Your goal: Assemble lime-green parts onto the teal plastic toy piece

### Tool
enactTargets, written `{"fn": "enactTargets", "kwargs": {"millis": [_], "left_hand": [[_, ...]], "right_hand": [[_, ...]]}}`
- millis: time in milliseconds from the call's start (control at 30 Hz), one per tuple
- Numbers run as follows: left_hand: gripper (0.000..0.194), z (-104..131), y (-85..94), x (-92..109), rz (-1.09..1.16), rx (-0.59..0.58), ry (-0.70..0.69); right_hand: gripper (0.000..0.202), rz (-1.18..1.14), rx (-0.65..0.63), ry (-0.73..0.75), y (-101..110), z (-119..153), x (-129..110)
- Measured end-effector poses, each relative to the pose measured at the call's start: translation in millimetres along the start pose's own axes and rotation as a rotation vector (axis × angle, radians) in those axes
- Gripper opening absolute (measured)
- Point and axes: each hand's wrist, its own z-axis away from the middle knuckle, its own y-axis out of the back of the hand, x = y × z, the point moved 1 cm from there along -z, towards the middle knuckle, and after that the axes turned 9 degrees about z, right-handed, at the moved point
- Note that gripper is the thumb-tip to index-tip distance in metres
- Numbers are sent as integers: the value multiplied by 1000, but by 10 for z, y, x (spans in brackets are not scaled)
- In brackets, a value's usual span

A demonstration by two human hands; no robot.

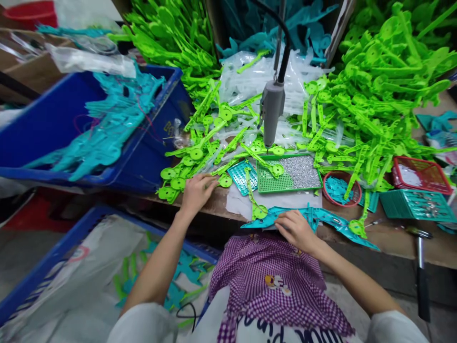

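My right hand (295,230) is closed on the middle of a long teal plastic piece (332,219) lying at the bench's front edge. Green plastic arms with round ends lie against this piece: one arm (259,211) near its left end and another (356,227) towards its right. Off to the left, my left hand (197,194) has its fingers curled together beside the round end of a green arm (224,180); whatever is between the fingertips is hidden. Above the bench hangs a grey electric screwdriver (273,112), its tip over a green tray (266,181) of small silvery screws.
A blue crate (143,166) of teal pieces stands left. Green arms (374,105) are heaped behind. A teal perforated plate (238,178), a red basket (342,202) of teal bits, stacked teal trays (416,205) and a hammer (422,267) are close by. Another blue crate (60,252) sits below.
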Motion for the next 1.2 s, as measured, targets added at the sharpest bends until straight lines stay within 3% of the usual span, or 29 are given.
{"fn": "enactTargets", "kwargs": {"millis": [100, 233, 300, 367, 433, 500, 533, 600, 667, 733, 833, 967, 1033, 1067, 1133, 1200], "left_hand": [[33, -252, 67, -41, -2, 75, 92], [31, -559, 126, -98, -77, -48, 201], [25, -584, 176, -67, -21, 42, 190], [21, -455, 224, 39, 134, 263, 150], [23, -169, 219, 242, 422, 486, 98], [33, 196, 121, 542, 866, 552, 93], [37, 370, 40, 719, 1105, 493, 125], [42, 628, -136, 1085, 1415, 252, 216], [42, 709, -246, 1381, 1536, 124, 244], [41, 611, -255, 1579, 1529, 10, 210], [40, 294, -144, 1789, 1374, -156, 87], [38, 32, -111, 2094, 1323, -274, -80], [41, 56, -195, 2158, 1377, -294, -72], [43, 97, -244, 2131, 1398, -270, -32], [45, 211, -325, 1936, 1416, -150, 106], [49, 341, -357, 1594, 1413, -26, 274]], "right_hand": [[24, 19, 39, 11, 68, 51, -62], [19, 19, 113, 100, 117, 91, -117], [17, -4, 120, 113, 110, 103, -127], [17, -59, 110, 55, 84, 106, -141], [19, -187, 108, -60, 41, 77, -180], [23, -399, 99, -213, -19, -13, -248], [29, -538, 73, -287, -53, -84, -287], [46, -868, -35, -403, -116, -264, -357], [54, -1175, -144, -474, -137, -448, -380], [54, -1336, -130, -533, -94, -585, -324], [50, -1281, 179, -598, 69, -670, -137], [40, -930, 648, -556, 281, -650, 32], [33, -736, 740, -513, 305, -619, 40], [30, -655, 723, -485, 292, -597, 34], [26, -547, 547, -392, 222, -535, 18], [29, -477, 313, -290, 121, -452, 11]]}}
